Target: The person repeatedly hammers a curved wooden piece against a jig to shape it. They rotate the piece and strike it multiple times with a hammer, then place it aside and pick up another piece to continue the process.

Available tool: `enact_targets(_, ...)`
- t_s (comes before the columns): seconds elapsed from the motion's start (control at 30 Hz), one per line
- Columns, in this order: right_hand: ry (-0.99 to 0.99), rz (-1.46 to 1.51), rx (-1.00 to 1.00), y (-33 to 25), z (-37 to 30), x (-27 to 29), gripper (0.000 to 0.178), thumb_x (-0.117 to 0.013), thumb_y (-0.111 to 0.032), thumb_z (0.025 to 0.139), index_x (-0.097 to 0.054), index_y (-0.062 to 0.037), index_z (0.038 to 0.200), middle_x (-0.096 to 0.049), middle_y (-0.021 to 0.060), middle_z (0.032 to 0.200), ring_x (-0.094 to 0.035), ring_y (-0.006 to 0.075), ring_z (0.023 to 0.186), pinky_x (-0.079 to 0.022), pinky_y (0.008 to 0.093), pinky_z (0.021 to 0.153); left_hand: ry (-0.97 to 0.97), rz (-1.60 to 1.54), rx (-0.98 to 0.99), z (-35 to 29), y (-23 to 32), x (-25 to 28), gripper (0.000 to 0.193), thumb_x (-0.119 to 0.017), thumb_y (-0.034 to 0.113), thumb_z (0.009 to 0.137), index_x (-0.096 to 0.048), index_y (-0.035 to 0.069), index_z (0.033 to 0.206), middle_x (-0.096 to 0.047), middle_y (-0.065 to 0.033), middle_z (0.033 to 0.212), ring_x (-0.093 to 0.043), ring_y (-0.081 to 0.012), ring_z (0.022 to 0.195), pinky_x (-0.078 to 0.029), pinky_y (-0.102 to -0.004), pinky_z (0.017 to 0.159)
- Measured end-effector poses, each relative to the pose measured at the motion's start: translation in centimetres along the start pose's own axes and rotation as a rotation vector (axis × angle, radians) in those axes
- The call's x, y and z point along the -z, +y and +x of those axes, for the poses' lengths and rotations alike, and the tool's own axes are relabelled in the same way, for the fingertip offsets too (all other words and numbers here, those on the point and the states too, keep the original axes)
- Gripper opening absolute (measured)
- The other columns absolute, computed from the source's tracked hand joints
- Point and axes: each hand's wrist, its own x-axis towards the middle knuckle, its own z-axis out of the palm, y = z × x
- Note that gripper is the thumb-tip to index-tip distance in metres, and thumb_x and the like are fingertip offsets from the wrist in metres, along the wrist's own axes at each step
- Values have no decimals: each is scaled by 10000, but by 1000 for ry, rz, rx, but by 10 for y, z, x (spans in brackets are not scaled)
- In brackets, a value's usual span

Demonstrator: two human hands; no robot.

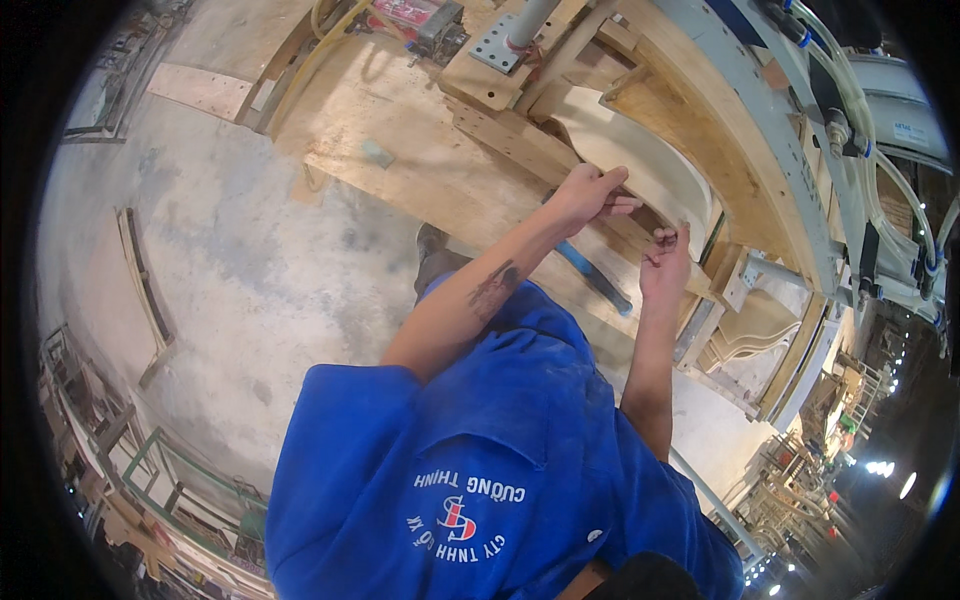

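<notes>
A pale, thin curved wooden panel (625,150) lies in a curved wooden form (745,140) on the frame in front of me. My left hand (592,196) is closed at the panel's near edge, its thumb along the top and its fingers bent beneath. Farther right, my right hand (667,258) is closed at the panel's right end, with the fingertips against the edge. What lies under the curled fingers is partly hidden. Below my hands, a blue stick-like thing (590,275) with a dark end rests across the wooden base.
A grey metal beam (770,110) with air hoses (868,150) curves along the right. Several curved panels (755,325) are stacked below the form. A post on a bolted plate (495,52) stands at the top. A narrow curved strip (143,290) lies on the floor at left.
</notes>
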Motion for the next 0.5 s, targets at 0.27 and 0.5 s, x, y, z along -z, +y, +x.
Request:
enact_targets(0.27,-94,49,-52,-5,-2,9,216,-638,-309,997,-611,-95,1003,-640,-8,858,-604,79,774,-368,179,494,90,293,-41,4,-10,3,453,-542,353,1032,-627,-81,935,-707,-195,909,-729,-255,858,-606,-346,745)
enact_targets(0.5,-108,-48,-16,-3,5,13,257,-661,-338,981,-636,-82,993,-679,2,884,-595,80,733,-369,183,481,777,1197,-1021,-85,124,-64,403,-549,383,1001,-723,77,806,-648,-107,613,-647,-338,589,-495,-431,599)
